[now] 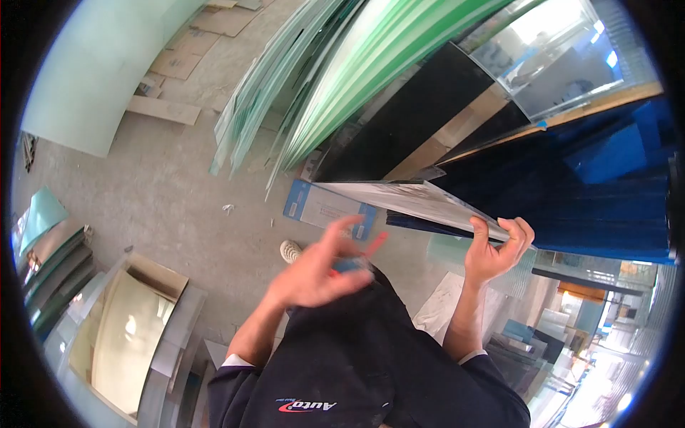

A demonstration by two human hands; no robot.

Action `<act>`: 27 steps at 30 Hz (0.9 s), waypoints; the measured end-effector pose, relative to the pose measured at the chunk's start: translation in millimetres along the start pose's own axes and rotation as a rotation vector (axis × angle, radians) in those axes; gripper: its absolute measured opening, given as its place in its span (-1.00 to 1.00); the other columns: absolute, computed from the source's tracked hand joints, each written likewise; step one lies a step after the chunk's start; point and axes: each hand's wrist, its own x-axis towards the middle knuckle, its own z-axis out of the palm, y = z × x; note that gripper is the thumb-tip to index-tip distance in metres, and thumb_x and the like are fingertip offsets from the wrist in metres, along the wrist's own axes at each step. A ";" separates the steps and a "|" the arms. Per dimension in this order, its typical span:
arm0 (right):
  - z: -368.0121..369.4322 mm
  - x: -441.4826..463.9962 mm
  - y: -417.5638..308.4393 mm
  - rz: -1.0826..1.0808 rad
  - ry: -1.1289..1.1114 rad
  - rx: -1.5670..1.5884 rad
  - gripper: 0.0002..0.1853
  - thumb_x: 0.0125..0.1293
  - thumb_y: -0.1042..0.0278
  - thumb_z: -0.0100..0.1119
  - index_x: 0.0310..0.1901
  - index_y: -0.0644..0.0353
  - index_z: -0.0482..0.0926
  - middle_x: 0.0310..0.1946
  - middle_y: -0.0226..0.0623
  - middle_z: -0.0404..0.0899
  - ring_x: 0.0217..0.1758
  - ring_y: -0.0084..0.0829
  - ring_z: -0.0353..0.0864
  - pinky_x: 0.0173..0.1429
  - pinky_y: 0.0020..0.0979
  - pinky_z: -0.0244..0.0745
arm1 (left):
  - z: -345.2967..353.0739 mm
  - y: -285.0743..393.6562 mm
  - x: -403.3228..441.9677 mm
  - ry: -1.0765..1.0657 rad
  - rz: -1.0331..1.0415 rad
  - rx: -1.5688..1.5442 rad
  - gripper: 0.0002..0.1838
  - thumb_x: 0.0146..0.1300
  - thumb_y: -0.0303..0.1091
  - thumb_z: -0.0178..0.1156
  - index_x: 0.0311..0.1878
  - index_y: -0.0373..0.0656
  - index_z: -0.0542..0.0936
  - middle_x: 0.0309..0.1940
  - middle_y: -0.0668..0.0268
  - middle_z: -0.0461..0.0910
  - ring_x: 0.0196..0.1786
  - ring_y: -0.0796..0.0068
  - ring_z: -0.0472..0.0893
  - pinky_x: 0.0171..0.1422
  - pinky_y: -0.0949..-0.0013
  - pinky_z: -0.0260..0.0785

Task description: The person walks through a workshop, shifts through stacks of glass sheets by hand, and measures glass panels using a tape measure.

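Right hand (494,251) clamps the pane (428,199) by its right end, long axis sloping down rightward from centre; blurred left hand (310,274), grip unclear; floor (193,200) stretches leftward.

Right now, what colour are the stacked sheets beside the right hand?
Dark blue; the stacked sheets beside the right hand show best in the head view.

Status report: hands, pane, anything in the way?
Right hand holds pane by its edge. Left hand blurred, off the pane; red-blue item there, hold unclear. Carton on floor nearby, possible obstacle.
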 end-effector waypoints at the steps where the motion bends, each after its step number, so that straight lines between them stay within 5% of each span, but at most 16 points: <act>1: -0.7 -1.3 0.8 0.011 -0.003 0.000 -0.48 -0.11 0.16 0.65 -0.22 0.12 0.50 -0.24 -0.31 0.42 -0.15 -0.33 0.41 -0.16 -0.36 0.27 | 10.3 25.4 1.9 -0.035 0.039 0.038 -0.26 0.19 -0.20 0.38 0.34 -0.16 0.23 -0.05 0.09 0.59 0.03 0.23 0.60 0.18 0.24 0.41; 3: 1.8 -1.4 1.6 0.001 -0.012 0.012 -0.49 -0.11 0.16 0.65 -0.23 0.11 0.50 -0.24 -0.31 0.42 -0.13 -0.33 0.41 -0.14 -0.35 0.28 | 33.0 56.9 6.4 -0.137 0.239 0.178 0.04 0.13 -0.18 0.42 0.48 -0.30 -0.05 0.08 -0.13 0.54 0.03 -0.07 0.62 0.12 0.10 0.50; 9: 8.0 5.8 7.6 -0.003 -0.001 0.026 -0.51 -0.09 0.16 0.65 -0.24 0.07 0.49 -0.23 -0.33 0.39 -0.15 -0.34 0.40 -0.14 -0.34 0.29 | 112.7 80.7 46.7 -0.005 0.463 0.583 0.00 0.18 -0.27 0.29 0.54 -0.30 -0.12 -0.26 -0.03 0.55 -0.29 0.06 0.61 -0.08 0.14 0.52; 14: 10.4 15.2 23.1 -0.009 -0.024 0.068 -0.52 -0.03 0.15 0.61 -0.19 0.13 0.53 -0.19 -0.28 0.38 -0.14 -0.33 0.39 -0.13 -0.33 0.30 | 123.7 98.0 82.7 0.175 0.301 1.010 0.00 0.04 -0.29 0.34 0.51 -0.28 0.03 -0.20 0.04 0.54 -0.23 0.10 0.59 -0.09 0.15 0.48; 22: 11.8 40.7 49.1 0.074 -0.063 0.237 -0.53 -0.10 0.25 0.63 -0.16 0.09 0.57 -0.25 -0.30 0.44 -0.24 -0.30 0.40 -0.21 -0.33 0.35 | 135.3 117.8 124.4 0.189 0.133 1.061 -0.03 0.07 -0.36 0.32 0.51 -0.29 0.03 -0.26 0.06 0.57 -0.21 0.10 0.62 -0.10 0.14 0.51; 25: -7.3 59.0 65.1 0.171 -0.145 0.355 -0.51 -0.06 0.28 0.60 -0.09 0.12 0.58 -0.21 -0.28 0.48 -0.18 -0.26 0.46 -0.17 -0.33 0.42 | 139.9 118.6 137.1 0.188 0.156 1.066 0.01 0.05 -0.39 0.32 0.53 -0.28 -0.03 -0.21 0.01 0.59 -0.22 0.04 0.63 -0.08 0.13 0.51; 27: -30.3 83.3 82.5 0.247 -0.272 0.455 -0.51 -0.01 0.31 0.55 -0.03 0.20 0.57 -0.15 -0.19 0.54 -0.09 -0.21 0.55 -0.05 -0.30 0.49 | 141.7 125.7 141.3 0.192 -0.003 1.096 0.03 0.05 -0.38 0.32 0.53 -0.28 -0.06 -0.18 -0.03 0.60 -0.23 0.00 0.64 -0.08 0.12 0.51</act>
